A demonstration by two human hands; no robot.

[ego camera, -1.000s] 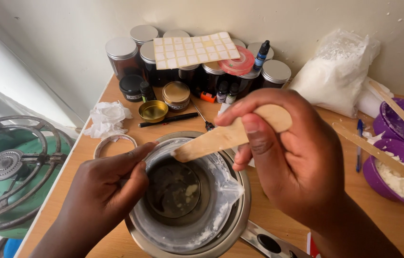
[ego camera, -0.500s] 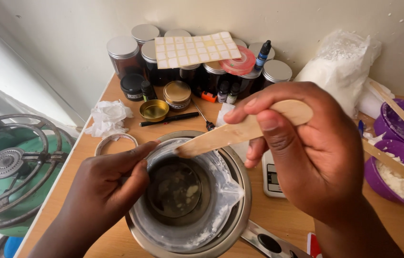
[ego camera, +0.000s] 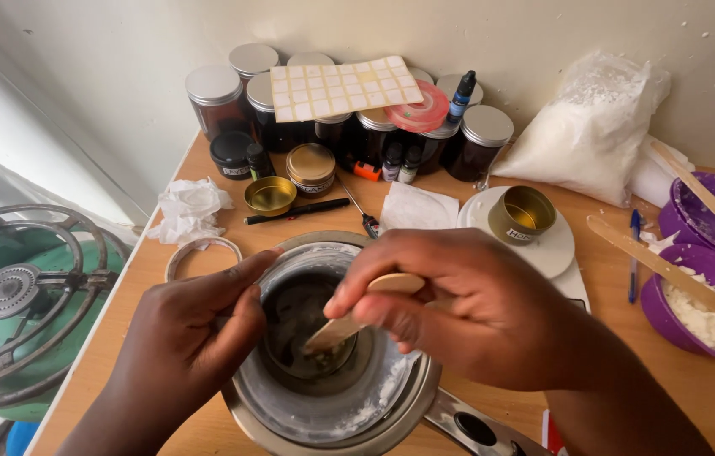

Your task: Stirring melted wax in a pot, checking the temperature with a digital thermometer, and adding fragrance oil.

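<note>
— Where's the stick [ego camera: 349,325]?
— In the right hand [ego camera: 467,308], fingers pinched on it, tip down inside the pot [ego camera: 332,414] on the counter [ego camera: 628,338].
— And the left hand [ego camera: 193,333]?
— Its fingers grip the pot's rim.

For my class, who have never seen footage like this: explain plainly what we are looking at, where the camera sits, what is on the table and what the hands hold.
The camera is worn on a person's head and looks down at their own two bare hands; there is no machine. The right hand holds a flat wooden stick whose tip dips into a small inner cup set inside a metal pot smeared with white residue. The left hand rests its grip on the pot's rim. On the wooden table stand dark jars with silver lids, small gold tins, a bag of white flakes and purple bowls. A green gas burner sits beside the table.
</note>
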